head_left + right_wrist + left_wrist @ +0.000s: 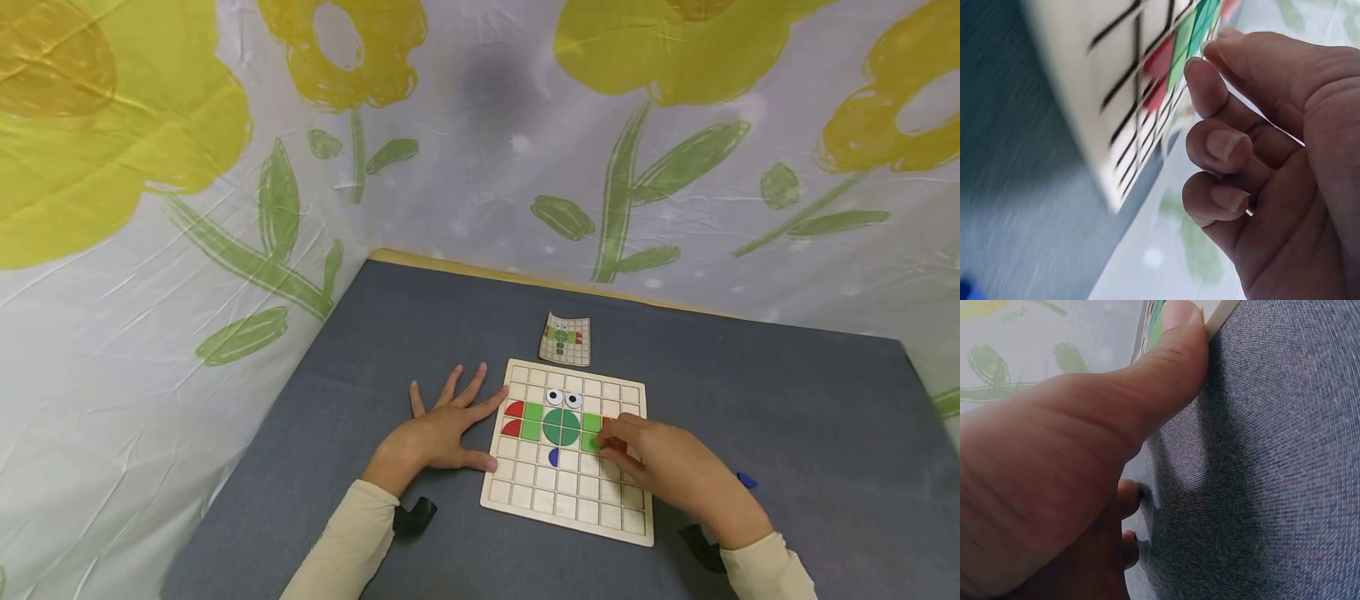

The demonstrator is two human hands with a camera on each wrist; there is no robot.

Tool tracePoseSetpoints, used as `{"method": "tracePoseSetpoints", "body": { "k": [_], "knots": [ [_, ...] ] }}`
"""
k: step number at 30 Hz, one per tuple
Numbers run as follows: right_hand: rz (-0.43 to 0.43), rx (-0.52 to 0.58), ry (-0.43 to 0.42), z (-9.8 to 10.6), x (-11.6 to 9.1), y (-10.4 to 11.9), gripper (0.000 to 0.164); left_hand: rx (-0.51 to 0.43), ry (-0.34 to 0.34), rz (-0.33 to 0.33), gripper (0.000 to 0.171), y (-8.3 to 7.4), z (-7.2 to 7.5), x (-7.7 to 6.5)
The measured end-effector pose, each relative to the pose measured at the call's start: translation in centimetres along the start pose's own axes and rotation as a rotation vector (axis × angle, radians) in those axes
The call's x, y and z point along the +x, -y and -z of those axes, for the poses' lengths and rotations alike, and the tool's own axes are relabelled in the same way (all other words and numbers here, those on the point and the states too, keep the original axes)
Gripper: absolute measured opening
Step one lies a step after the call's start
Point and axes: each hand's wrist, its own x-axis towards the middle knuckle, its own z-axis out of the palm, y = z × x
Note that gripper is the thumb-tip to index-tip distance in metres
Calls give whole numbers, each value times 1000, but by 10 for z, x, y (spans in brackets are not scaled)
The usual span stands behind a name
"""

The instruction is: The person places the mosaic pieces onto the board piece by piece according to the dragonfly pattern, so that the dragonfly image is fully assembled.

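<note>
A wooden grid board (566, 504) lies on the table, carrying red, green and dark green pieces. The dark green pieces form a circle (561, 427) below two eye pieces (564, 398). One blue half-round piece (554, 457) sits under the circle. My left hand (442, 433) is spread beside the board, its thumb (1179, 337) touching the board's left edge. Over the board's right side hovers my right hand (660, 458), fingers bent near the light green piece (591, 442). No piece shows between its fingertips in the right wrist view, where red pieces (1159, 59) appear behind them.
A small pattern card (566, 340) with a curled corner lies behind the board. Another blue piece (746, 480) is on the dark table (787, 400) beyond my right wrist. A flower-printed cloth (480, 167) hangs around the table's back and left.
</note>
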Motion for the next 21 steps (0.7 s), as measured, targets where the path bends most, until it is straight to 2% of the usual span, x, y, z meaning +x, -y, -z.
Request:
{"method": "tracePoseSetpoints", "body": {
  "k": [4,11,16,21],
  "knots": [
    [-93,-5,-16,13,-14,-13,12,-5,1,3,111,-1,1,0],
    [-165,-7,-36,27,-38,-35,15,-7,5,14,110,-1,1,-2],
    [-240,-8,-15,32,-54,-48,17,-15,-3,4,110,-1,1,-1],
    [-263,-32,-26,33,-68,-58,16,-9,-7,-2,110,-2,1,0]
  ]
}}
